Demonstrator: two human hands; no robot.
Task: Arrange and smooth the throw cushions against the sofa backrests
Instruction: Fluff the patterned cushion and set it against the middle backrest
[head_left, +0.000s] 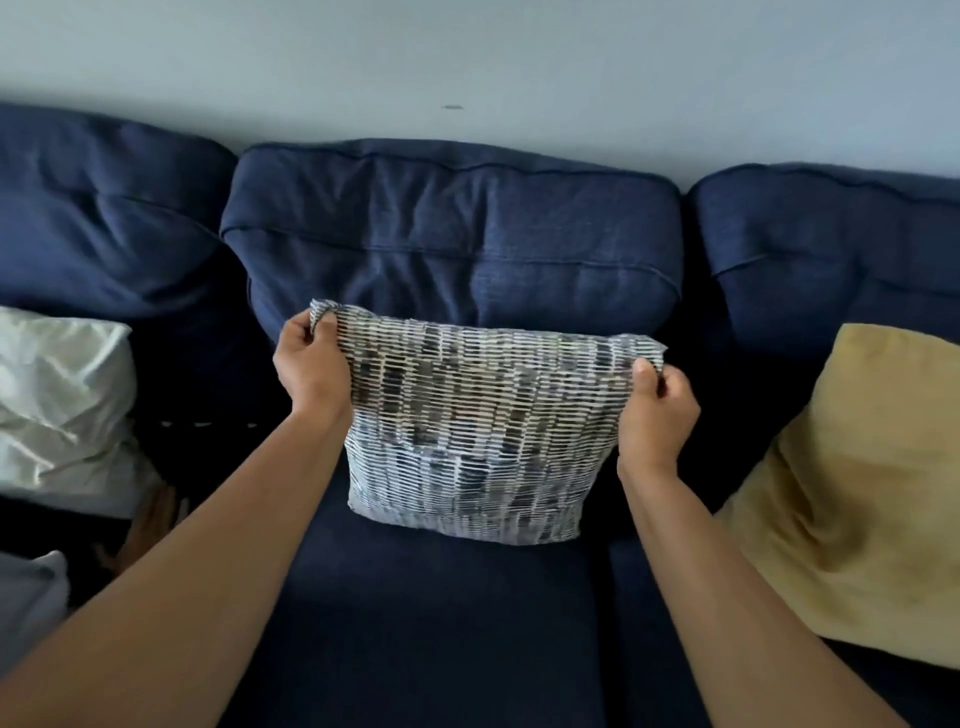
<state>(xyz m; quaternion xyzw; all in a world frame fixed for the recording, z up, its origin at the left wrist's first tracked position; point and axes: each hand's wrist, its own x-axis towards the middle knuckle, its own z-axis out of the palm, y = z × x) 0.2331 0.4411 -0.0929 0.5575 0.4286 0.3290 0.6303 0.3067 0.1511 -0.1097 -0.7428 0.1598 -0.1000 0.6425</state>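
Both hands are pinching the patterned cushion (467, 421): left hand (311, 364) gripping its top-left corner; right hand (657, 410) its top-right, against the sofa's middle backrest (452, 234).

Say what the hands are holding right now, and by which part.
Both hold the patterned cushion by its top corners: the left hand pinches the top left corner, the right hand the top right. Its lower edge rests on the sofa seat.

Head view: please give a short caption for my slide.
Both hands, left and right, hold patterned cushion against sofa backrest.
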